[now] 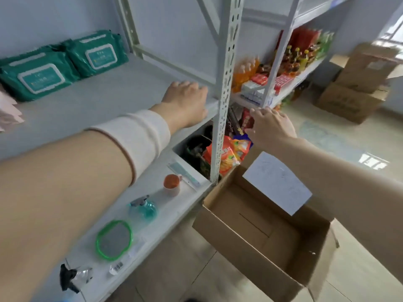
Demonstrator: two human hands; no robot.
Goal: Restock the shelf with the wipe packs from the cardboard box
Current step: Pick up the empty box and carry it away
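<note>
Now left hand [185, 101] on shelf [109, 99] edge, right hand [270, 125] beside post [226, 73].

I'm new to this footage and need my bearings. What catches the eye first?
Two green wipe packs lie side by side, back left on the upper shelf. The cardboard box on the floor gapes open, no packs visible inside. The left hand rests on the shelf edge.

Your single view rides on your head, wide-angled, looking forward and down from close above the work. The shelf [104, 99] fills the frame from 9 to 12 o'clock, and the cardboard box [239, 264] sits near at 5 o'clock.
</note>
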